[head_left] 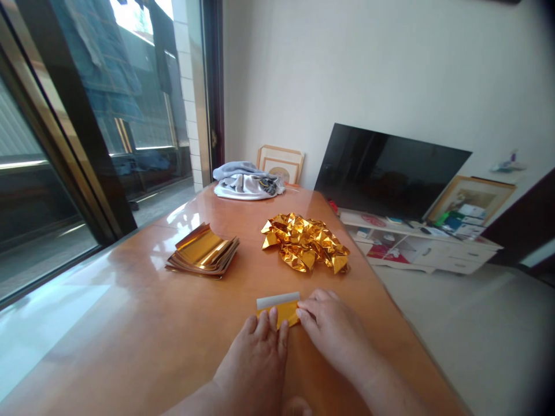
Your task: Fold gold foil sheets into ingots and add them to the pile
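Note:
A sheet of gold foil paper lies partly folded on the table, with a pale grey strip along its far edge. My left hand rests on its near left part, fingers stretched out and pressing it down. At the right edge, my right hand pinches the paper between thumb and fingers. Beyond my hands to the right is a heap of folded gold foil pieces. On the left lies a stack of flat gold sheets, their edges curling up.
The brown wooden table stretches away from me. Bundled grey-blue cloth and a picture frame stand at its far end. A television on a white cabinet is to the right, a sliding glass door to the left.

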`<state>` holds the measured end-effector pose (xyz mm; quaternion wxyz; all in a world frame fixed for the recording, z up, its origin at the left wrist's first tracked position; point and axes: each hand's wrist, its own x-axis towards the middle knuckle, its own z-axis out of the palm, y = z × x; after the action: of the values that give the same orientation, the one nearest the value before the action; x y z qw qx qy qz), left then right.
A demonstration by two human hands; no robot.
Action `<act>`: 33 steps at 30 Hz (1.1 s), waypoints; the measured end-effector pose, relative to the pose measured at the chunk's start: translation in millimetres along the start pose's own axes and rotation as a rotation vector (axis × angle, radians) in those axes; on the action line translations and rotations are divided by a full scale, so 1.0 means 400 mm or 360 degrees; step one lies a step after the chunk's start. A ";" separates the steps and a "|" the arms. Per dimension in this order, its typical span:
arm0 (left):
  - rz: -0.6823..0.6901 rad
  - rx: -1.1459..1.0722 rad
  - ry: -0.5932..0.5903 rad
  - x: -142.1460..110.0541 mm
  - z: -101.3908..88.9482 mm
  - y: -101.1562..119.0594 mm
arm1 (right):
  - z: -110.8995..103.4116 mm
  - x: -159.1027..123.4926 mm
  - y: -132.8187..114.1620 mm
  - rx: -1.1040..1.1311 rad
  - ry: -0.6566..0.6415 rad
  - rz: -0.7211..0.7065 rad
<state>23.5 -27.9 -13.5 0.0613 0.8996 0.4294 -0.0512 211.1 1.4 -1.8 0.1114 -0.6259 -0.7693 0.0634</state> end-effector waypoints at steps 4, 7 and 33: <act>-0.0019 0.0006 0.0037 -0.002 -0.006 0.003 | 0.003 -0.002 0.003 0.0009 -0.0005 -0.0009; -0.0045 0.0004 0.0063 -0.004 -0.006 0.007 | 0.001 -0.003 0.005 0.0022 -0.0010 -0.0020; 0.0007 -0.0004 0.0087 -0.011 -0.013 -0.006 | -0.004 -0.003 0.003 -0.0057 -0.0039 0.0024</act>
<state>19.3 -28.9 -7.9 0.0509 0.9015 0.4291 -0.0259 212.9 0.4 -0.7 0.0903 -0.6327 -0.7669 0.0581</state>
